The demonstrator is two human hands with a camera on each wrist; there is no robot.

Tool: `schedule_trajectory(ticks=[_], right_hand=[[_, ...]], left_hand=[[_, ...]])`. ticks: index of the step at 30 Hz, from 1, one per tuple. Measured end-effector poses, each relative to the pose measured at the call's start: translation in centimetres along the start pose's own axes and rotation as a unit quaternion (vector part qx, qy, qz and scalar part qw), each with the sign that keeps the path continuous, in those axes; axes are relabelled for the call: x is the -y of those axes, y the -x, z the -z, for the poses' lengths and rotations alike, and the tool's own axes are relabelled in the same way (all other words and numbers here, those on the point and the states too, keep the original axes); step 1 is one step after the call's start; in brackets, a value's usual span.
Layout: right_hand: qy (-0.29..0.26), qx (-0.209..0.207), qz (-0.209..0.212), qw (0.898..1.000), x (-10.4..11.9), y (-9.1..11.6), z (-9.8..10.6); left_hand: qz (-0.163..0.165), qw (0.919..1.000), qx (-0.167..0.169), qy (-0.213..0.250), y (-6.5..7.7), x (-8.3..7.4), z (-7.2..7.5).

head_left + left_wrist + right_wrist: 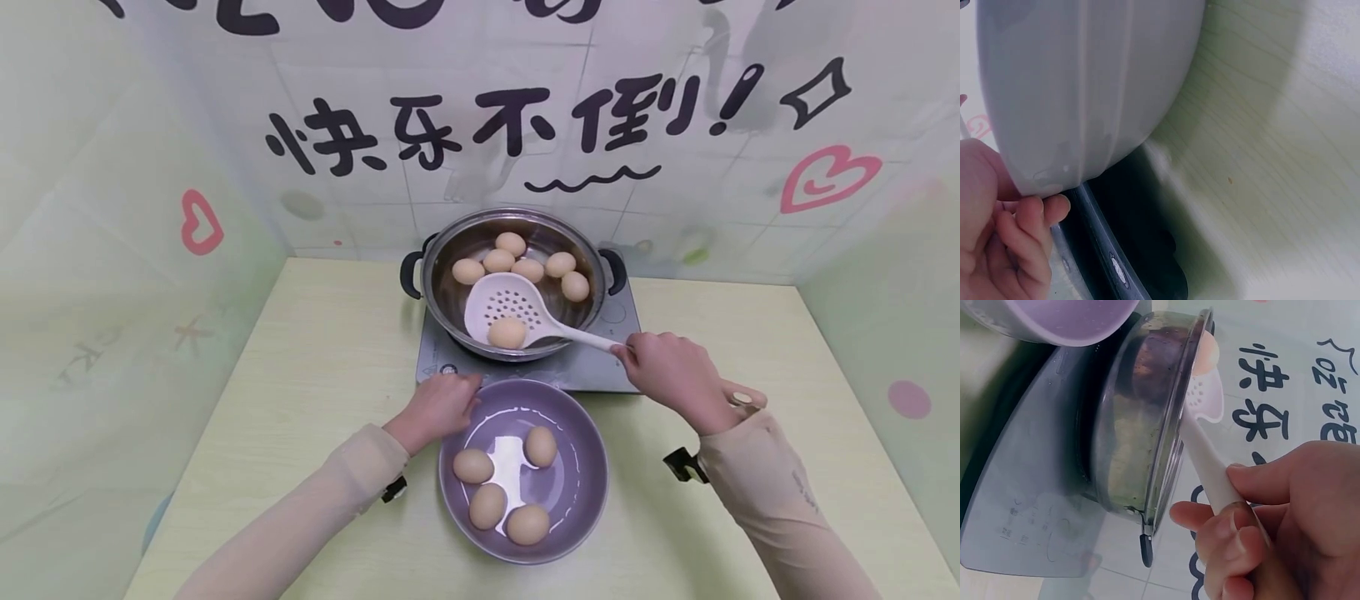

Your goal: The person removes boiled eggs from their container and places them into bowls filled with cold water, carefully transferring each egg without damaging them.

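Note:
In the head view my right hand [671,375] grips the handle of a white skimmer [487,292] with a perforated bowl. The right wrist view shows my fingers curled round its wood-coloured grip [1272,575]. One egg [507,333] lies in the skimmer, over the near side of a steel pot [517,354]. Several eggs [528,271] sit further back in the pot. My left hand [442,404] pinches the upper left rim of a purple bowl [588,500]; the left wrist view shows fingertips [1030,212] at its edge. Several eggs [527,524] lie in that bowl.
The pot stands on a grey induction cooker [615,367], black handles [613,272] at its sides. Bowl and cooker are on a light wood-grain table [315,358]. A wall covering with black lettering [517,121] rises behind; pale panels [97,275] flank both sides.

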State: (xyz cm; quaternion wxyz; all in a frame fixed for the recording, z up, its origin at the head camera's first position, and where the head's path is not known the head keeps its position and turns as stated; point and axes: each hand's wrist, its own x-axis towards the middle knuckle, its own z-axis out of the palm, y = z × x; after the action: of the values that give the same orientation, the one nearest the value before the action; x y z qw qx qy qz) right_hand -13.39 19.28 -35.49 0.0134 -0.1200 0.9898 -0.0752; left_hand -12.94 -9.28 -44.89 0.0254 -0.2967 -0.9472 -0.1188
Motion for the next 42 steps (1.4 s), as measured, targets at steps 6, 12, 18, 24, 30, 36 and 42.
schedule_trajectory(ticks=[6,12,18,24,30,36,42], right_hand=[[-0.012,0.032,-0.007,0.999,-0.3,-0.1,0.6],[-0.033,0.047,-0.018,0.998,-0.7,0.0,1.5],[-0.046,0.06,-0.022,0.997,-1.1,0.6,2.8],[-0.045,0.063,-0.022,0.997,-1.5,1.9,3.8],[-0.038,0.044,-0.019,0.998,-1.9,4.1,4.3],[-0.048,0.045,-0.032,0.997,-2.1,7.1,4.2],[-0.045,0.046,-0.044,0.997,-2.1,9.7,3.2]], left_hand=[[-0.001,1.0,-0.004,0.003,0.0,0.0,0.0],[-0.004,0.9999,-0.011,0.005,0.0,0.0,0.0],[-0.004,0.9999,-0.012,0.006,0.1,0.1,-0.1],[-0.007,0.9999,-0.015,0.003,0.1,0.1,0.0],[-0.008,0.9998,-0.017,0.002,0.0,0.0,0.0],[-0.006,0.9999,-0.014,0.005,-0.1,-0.1,0.0],[-0.006,0.9999,-0.011,-0.004,-0.1,0.0,-0.2]])
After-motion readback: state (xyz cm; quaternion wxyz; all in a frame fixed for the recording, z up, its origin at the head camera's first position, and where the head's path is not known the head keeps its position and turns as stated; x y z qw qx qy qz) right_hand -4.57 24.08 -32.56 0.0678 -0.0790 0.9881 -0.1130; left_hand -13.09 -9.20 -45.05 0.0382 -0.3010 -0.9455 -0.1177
